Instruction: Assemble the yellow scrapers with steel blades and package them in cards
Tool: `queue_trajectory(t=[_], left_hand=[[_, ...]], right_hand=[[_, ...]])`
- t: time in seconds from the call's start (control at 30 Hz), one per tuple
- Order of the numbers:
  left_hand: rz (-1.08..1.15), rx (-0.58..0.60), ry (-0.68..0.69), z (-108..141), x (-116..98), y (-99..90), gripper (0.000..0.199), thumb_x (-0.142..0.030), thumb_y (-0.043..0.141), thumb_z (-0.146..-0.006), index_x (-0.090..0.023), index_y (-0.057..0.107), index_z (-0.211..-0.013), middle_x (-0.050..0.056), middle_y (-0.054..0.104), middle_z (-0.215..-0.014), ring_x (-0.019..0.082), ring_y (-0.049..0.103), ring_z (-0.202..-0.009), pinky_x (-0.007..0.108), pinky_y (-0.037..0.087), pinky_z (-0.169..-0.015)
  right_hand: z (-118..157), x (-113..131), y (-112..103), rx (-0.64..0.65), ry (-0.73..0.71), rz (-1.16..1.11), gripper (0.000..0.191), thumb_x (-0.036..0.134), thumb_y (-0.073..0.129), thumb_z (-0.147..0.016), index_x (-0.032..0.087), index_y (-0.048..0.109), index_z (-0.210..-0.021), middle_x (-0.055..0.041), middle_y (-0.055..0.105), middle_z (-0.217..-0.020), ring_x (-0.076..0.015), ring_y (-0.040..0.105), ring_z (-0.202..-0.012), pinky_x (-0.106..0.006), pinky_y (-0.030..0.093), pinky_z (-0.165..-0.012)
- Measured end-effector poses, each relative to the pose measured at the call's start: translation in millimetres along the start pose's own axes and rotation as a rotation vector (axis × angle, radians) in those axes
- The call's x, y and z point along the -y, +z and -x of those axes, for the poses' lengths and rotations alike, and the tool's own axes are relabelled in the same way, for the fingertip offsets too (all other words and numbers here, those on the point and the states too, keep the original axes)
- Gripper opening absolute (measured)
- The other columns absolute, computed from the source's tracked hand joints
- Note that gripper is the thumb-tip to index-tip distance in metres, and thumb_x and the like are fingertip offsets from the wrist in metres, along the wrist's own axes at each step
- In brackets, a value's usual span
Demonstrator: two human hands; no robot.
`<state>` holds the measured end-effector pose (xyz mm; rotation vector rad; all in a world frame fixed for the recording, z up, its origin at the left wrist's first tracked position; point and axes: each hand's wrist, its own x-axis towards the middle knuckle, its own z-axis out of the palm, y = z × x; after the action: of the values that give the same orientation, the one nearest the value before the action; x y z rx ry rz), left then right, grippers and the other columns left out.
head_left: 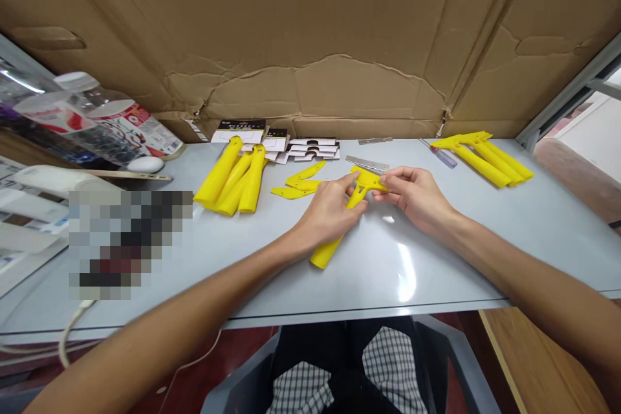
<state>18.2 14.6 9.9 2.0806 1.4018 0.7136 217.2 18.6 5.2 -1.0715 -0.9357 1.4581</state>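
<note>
A yellow plastic scraper (327,251), with a round handle and a wide flat head, lies slanted in front of me. My left hand (331,207) is closed around its neck. At the right end of the head, my right hand (412,197) pinches the edge between thumb and fingers. Just behind the head lies a metal blade (367,163), and another blade (375,141) rests farther back. Several flat yellow pieces (303,183) are left of my left hand. Whether something small sits under my right fingertips is hidden.
Yellow handles (228,184) lie at the left beside black-and-white cards (314,149). More yellow scrapers (490,158) and a screwdriver (444,156) are at the right. Plastic bottles (130,123) and a cable (68,330) occupy the left side. A cardboard sheet (310,26) stands behind the table (272,284).
</note>
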Motion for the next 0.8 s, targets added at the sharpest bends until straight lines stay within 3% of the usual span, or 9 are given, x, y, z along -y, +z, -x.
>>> queue_trajectory(t=[0.2, 0.37, 0.43, 0.53, 0.67, 0.8], left_hand=[[-0.080, -0.042, 0.079, 1, 2, 0.5, 0.048, -0.027, 0.067, -0.090, -0.012, 0.070, -0.136, 0.004, 0.070, -0.088, 0.018, 0.053, -0.064, 0.036, 0.043, -0.070], [0.030, -0.054, 0.042, 1, 1, -2.3, 0.054, -0.025, 0.069, -0.088, -0.014, 0.069, -0.141, 0.003, 0.070, -0.092, 0.016, 0.058, -0.066, 0.033, 0.047, -0.069], [0.158, -0.041, -0.029, 1, -2, -4.8, 0.059, -0.026, 0.072, -0.086, -0.016, 0.067, -0.144, 0.004, 0.070, -0.095, 0.015, 0.060, -0.064, 0.031, 0.049, -0.064], [0.448, 0.086, -0.178, 1, -6, -9.8, 0.056, -0.029, 0.073, -0.085, -0.013, 0.066, -0.138, 0.001, 0.067, -0.077, 0.014, 0.056, -0.049, 0.028, 0.047, -0.049], [0.808, 0.274, -0.231, 1, -6, -12.2, 0.024, -0.028, 0.078, -0.081, -0.016, 0.064, -0.098, -0.005, 0.055, -0.051, 0.011, 0.046, -0.039, 0.022, 0.038, -0.040], [1.042, 0.345, -0.283, 1, 0, -6.8, 0.027, -0.028, 0.081, -0.077, -0.020, 0.057, -0.086, -0.006, 0.052, -0.049, 0.008, 0.041, -0.034, 0.020, 0.033, -0.034]], right_hand=[[6, 1, 3, -0.001, -0.017, -0.028, 0.029, 0.024, 0.097, -0.068, 0.018, 0.072, -0.081, -0.0070, 0.078, -0.082, -0.0209, 0.078, -0.072, -0.041, 0.069, -0.086], [9, 7, 7, 0.062, -0.039, -0.045, 0.038, 0.038, 0.102, -0.069, 0.016, 0.075, -0.086, -0.0078, 0.078, -0.086, -0.0217, 0.079, -0.075, -0.043, 0.070, -0.088], [8, 9, 7, 0.068, -0.039, -0.071, 0.043, 0.050, 0.098, -0.075, 0.017, 0.075, -0.088, -0.0066, 0.075, -0.084, -0.0214, 0.077, -0.073, -0.042, 0.071, -0.081], [1, 13, 2, 0.035, -0.058, -0.084, 0.048, 0.064, 0.087, -0.083, 0.017, 0.074, -0.086, -0.0063, 0.071, -0.081, -0.0213, 0.075, -0.071, -0.039, 0.071, -0.069], [-12, 16, -9, -0.006, -0.128, 0.010, 0.040, 0.053, 0.089, -0.082, 0.016, 0.074, -0.081, -0.0057, 0.067, -0.080, -0.0202, 0.072, -0.070, -0.036, 0.067, -0.062], [-23, 18, -19, -0.022, -0.187, 0.170, 0.023, 0.038, 0.083, -0.084, 0.019, 0.072, -0.077, -0.0044, 0.065, -0.078, -0.0186, 0.068, -0.073, -0.032, 0.063, -0.061]])
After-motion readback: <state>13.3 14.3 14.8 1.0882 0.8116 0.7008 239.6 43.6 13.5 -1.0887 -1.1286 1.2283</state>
